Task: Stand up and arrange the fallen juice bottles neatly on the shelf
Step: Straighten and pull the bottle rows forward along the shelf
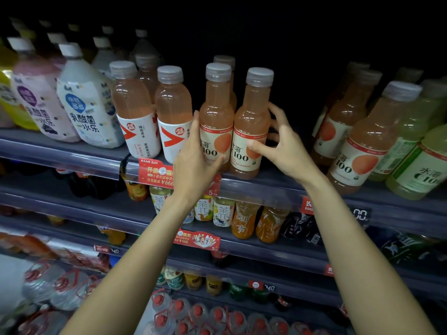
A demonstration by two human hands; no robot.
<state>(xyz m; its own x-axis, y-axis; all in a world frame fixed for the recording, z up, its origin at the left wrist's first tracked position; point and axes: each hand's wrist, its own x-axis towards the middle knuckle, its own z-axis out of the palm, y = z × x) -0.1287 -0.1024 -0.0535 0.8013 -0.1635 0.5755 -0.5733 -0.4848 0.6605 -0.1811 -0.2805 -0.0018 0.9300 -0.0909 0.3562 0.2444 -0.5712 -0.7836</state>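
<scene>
Two pink juice bottles with "C100" labels stand upright side by side at the front of the top shelf [266, 183]. My left hand [196, 155] grips the left bottle [216, 110] at its label, thumb in front and fingers along its left side. My right hand [280, 141] holds the right bottle [252, 117], thumb on the label and fingers curled round its right side. A third bottle of the same kind stands behind them, mostly hidden.
More pink juice bottles [358, 141] and green ones [420, 163] stand at the right. To the left are red-and-white labelled pink bottles [171, 112] and large milky drink bottles [84, 100]. A dark gap lies right of my right hand. Lower shelves hold tea, orange drinks and water jugs.
</scene>
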